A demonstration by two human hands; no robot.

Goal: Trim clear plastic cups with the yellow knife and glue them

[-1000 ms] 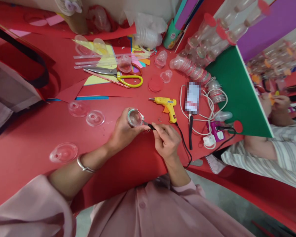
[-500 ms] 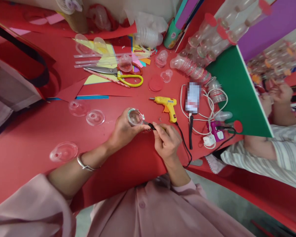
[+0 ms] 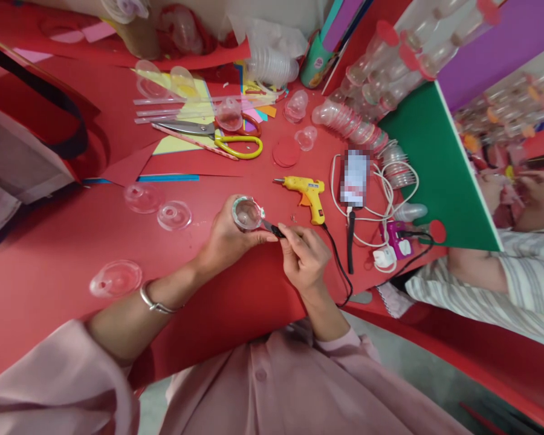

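My left hand (image 3: pixel 226 235) is closed around a small clear plastic cup (image 3: pixel 247 213), its open mouth tipped up towards me and its rim lined with white and reddish bits. Between the fingers of my right hand (image 3: pixel 306 254) is a small knife (image 3: pixel 277 231) with a black handle. Its short blade points left and meets the cup's rim, or lies very close to it. Just beyond my right hand, a yellow glue gun (image 3: pixel 304 192) rests on the red table (image 3: pixel 185 326). Two clear plastic lids (image 3: pixel 174 215) lie left of the cup.
Large scissors (image 3: pixel 240 146) lie on yellow paper further back. Red paper discs (image 3: pixel 286 151) and stacked cups (image 3: pixel 351 125) sit behind the glue gun. A phone (image 3: pixel 355 178) with white cables lies right. A green board (image 3: pixel 439 169) separates a co-worker in a striped sleeve (image 3: pixel 530 266).
The cup has tilted slightly and shifted a little left in my left hand, and the knife blade shows more clearly. Behind the board, the co-worker's hands have moved.
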